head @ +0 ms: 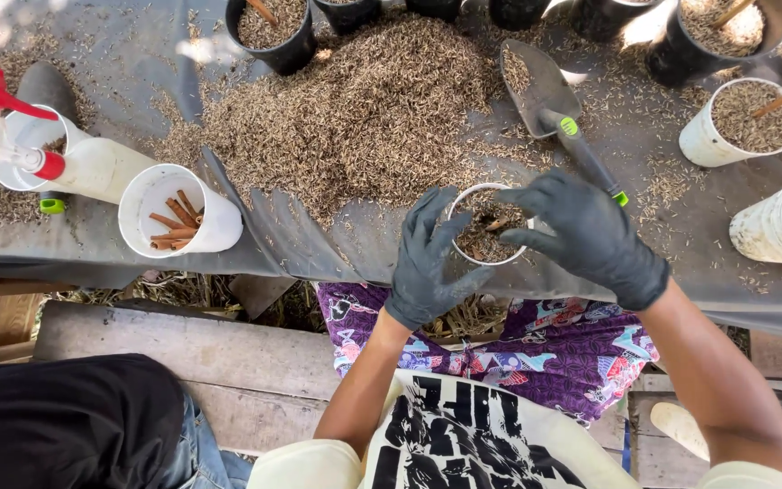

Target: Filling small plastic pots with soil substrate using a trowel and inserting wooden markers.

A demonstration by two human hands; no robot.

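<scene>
A grey tarpaulin sheet [119, 54] covers the bench and carries a broad heap of brown rice husk [364, 109]. At the near edge stands a small white plastic pot [492, 226], filled with husk, a brown stick visible inside. The right hand [590, 237], in a black glove, hovers over the pot with fingers spread, gripping nothing. The left hand [427, 263], likewise gloved, cups the pot's left side. A grey metal hand trowel [547, 95] lies just beyond.

No labels, signs or screens are showing. The nearest thing to a package is a white plastic spray bottle with a red trigger [65, 158], lying on its side at the far left.
</scene>
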